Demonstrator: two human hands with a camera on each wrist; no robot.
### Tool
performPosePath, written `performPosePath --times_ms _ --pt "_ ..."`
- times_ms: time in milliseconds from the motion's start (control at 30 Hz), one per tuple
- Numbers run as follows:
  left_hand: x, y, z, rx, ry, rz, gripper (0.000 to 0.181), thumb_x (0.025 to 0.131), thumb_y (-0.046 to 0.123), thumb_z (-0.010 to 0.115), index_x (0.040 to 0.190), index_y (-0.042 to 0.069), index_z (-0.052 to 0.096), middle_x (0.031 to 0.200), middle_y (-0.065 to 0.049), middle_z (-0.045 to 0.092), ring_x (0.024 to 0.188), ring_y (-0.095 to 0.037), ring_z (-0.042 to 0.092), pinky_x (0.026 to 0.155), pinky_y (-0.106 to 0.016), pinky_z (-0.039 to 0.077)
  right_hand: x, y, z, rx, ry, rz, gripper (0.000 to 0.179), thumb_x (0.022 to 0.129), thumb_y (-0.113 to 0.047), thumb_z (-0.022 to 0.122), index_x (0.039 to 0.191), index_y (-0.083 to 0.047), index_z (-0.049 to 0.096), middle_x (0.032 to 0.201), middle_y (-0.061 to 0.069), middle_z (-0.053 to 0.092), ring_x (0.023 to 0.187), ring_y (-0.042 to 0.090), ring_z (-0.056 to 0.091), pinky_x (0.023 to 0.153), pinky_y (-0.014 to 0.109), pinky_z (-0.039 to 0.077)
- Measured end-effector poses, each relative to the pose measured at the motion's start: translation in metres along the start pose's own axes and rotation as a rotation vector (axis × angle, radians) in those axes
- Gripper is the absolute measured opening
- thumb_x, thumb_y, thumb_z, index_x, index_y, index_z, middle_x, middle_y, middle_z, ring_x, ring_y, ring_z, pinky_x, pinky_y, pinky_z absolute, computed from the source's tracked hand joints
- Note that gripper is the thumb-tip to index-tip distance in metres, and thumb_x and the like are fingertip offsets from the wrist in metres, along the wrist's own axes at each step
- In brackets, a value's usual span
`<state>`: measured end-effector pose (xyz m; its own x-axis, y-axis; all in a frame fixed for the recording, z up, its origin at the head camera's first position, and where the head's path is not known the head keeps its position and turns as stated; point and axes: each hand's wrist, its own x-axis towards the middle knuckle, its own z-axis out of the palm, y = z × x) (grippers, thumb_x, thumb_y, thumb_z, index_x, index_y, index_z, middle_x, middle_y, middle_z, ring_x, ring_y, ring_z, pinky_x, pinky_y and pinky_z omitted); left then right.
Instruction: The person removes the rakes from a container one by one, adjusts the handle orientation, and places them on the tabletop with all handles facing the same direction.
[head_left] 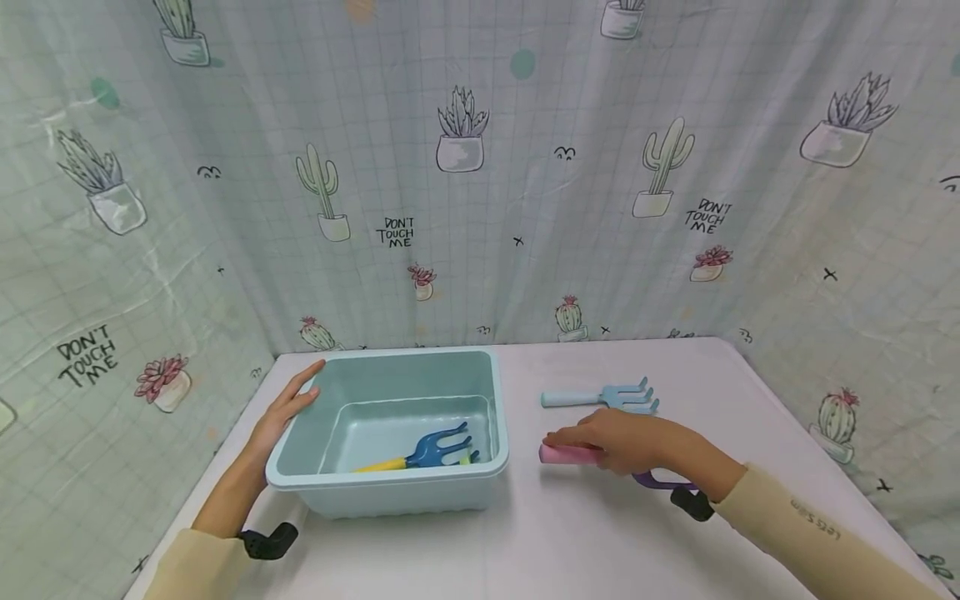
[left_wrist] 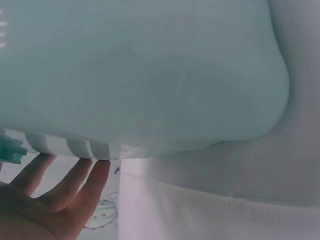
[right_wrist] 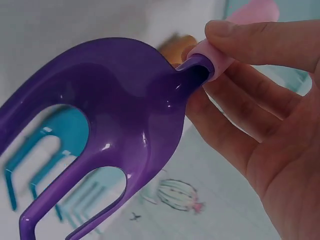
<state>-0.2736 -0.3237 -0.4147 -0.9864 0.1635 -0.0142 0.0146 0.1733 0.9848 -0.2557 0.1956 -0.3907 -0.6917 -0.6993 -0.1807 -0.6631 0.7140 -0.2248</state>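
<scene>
My right hand (head_left: 626,440) grips a toy hand rake by its pink handle (head_left: 572,454). Its purple tined head (right_wrist: 135,95) fills much of the right wrist view, with thumb and fingers closed round the handle just behind it. On the left, my left hand (head_left: 283,414) rests against the side of a light blue plastic basin (head_left: 390,493), fingers extended; the left wrist view shows fingertips (left_wrist: 102,167) touching its outer wall. Inside the basin lies a rake with a blue head (head_left: 435,450) and yellow handle, partly hidden by the front rim.
A light blue hand rake (head_left: 573,399) lies on the white table (head_left: 570,550) beyond my right hand, tines pointing right. Beside the blue rake's tines, a small yellow-green piece (head_left: 469,457) shows in the basin. A cactus-print curtain (head_left: 517,200) surrounds the table's back and sides.
</scene>
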Motion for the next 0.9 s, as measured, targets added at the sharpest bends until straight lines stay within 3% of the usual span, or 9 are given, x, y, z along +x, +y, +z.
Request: performPosePath --times_ms 133,267,367,433,500,567,633,900 --pt "-0.001 0.000 0.000 0.017 0.009 -0.001 0.062 0.112 0.044 0.037 0.167 0.034 0.010 0.175 -0.012 0.004 0.158 -0.044 0.018 0.091 -0.019 0.052 -0.002 0.000 0.014 0.012 -0.022 0.037 0.076 0.090 0.006 0.068 0.145 -0.045 0.057 0.131 -0.008 0.070 0.087 0.008 0.053 0.076 0.025 0.050" --pt "0.001 0.000 0.001 0.003 0.003 0.001 0.063 0.112 0.043 0.037 0.167 0.032 0.009 0.175 -0.012 0.004 0.158 -0.043 0.016 0.092 -0.018 0.051 -0.005 0.001 0.027 0.016 -0.045 0.037 0.076 0.092 0.011 0.060 0.142 -0.046 0.059 0.158 -0.006 0.051 0.086 0.009 0.056 0.068 0.022 0.045" --pt "0.002 -0.001 0.000 0.002 0.003 -0.003 0.063 0.112 0.043 0.037 0.167 0.033 0.009 0.175 -0.012 0.004 0.158 -0.043 0.016 0.091 -0.019 0.052 -0.006 0.002 0.034 0.000 -0.053 0.035 0.075 0.091 0.011 0.059 0.141 -0.045 0.060 0.162 -0.005 0.046 0.086 0.009 0.057 0.066 0.021 0.043" --pt "0.002 -0.002 0.000 0.010 0.008 -0.013 0.063 0.112 0.044 0.037 0.167 0.034 0.009 0.176 -0.011 0.003 0.158 -0.043 0.017 0.091 -0.019 0.052 -0.005 0.002 0.038 -0.004 -0.061 0.056 0.075 0.090 0.010 0.061 0.140 -0.046 0.061 0.149 -0.005 0.059 0.083 0.008 0.055 0.065 0.021 0.043" --pt "0.002 -0.002 -0.001 0.026 0.013 -0.024 0.062 0.112 0.045 0.037 0.167 0.036 0.009 0.176 -0.010 0.004 0.158 -0.043 0.018 0.090 -0.020 0.052 -0.005 0.002 0.040 -0.007 -0.070 0.081 0.075 0.090 0.009 0.064 0.140 -0.047 0.061 0.121 -0.007 0.069 0.079 0.007 0.051 0.065 0.022 0.042" --pt "0.002 -0.001 -0.001 0.035 0.015 -0.030 0.062 0.111 0.047 0.037 0.167 0.037 0.010 0.176 -0.010 0.004 0.158 -0.043 0.019 0.091 -0.021 0.052 -0.005 0.002 0.042 -0.009 -0.075 0.103 0.075 0.090 0.007 0.066 0.139 -0.049 0.060 0.092 -0.010 0.064 0.076 0.007 0.048 0.065 0.023 0.042" --pt "0.002 -0.001 -0.002 0.040 0.020 -0.035 0.063 0.111 0.048 0.037 0.167 0.038 0.010 0.176 -0.009 0.005 0.158 -0.043 0.020 0.090 -0.021 0.053 -0.005 0.002 0.042 -0.010 -0.075 0.113 0.074 0.090 0.005 0.067 0.139 -0.050 0.060 0.077 -0.010 0.052 0.076 0.006 0.046 0.064 0.023 0.042" --pt "0.001 0.000 -0.001 0.021 0.015 -0.038 0.063 0.111 0.046 0.038 0.167 0.037 0.010 0.176 -0.010 0.005 0.158 -0.043 0.020 0.091 -0.021 0.053 -0.006 -0.002 0.042 -0.002 -0.066 0.127 0.068 0.091 0.000 0.071 0.137 -0.049 0.062 0.078 -0.013 0.053 0.076 0.007 0.048 0.067 0.024 0.044"
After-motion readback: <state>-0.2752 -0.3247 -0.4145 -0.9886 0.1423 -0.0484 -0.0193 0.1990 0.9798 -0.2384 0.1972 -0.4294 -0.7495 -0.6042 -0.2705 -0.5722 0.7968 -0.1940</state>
